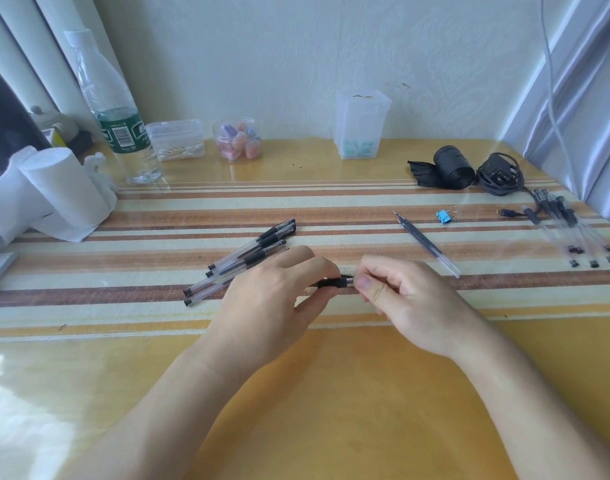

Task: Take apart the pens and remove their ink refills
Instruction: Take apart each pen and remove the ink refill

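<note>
legible text: none. the green label (113, 123) on the clear plastic bottle (99, 81) at the rear left of the bench (331, 393) carries a white barcode panel (124, 133) and white characters, all too small and blurred to read.

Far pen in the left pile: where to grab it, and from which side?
Probably pinch the far pen at its black grip section, coming from above and the far side. It lies flat and diagonal at the pile's edge, so only that side is free of neighbouring pens.
</note>
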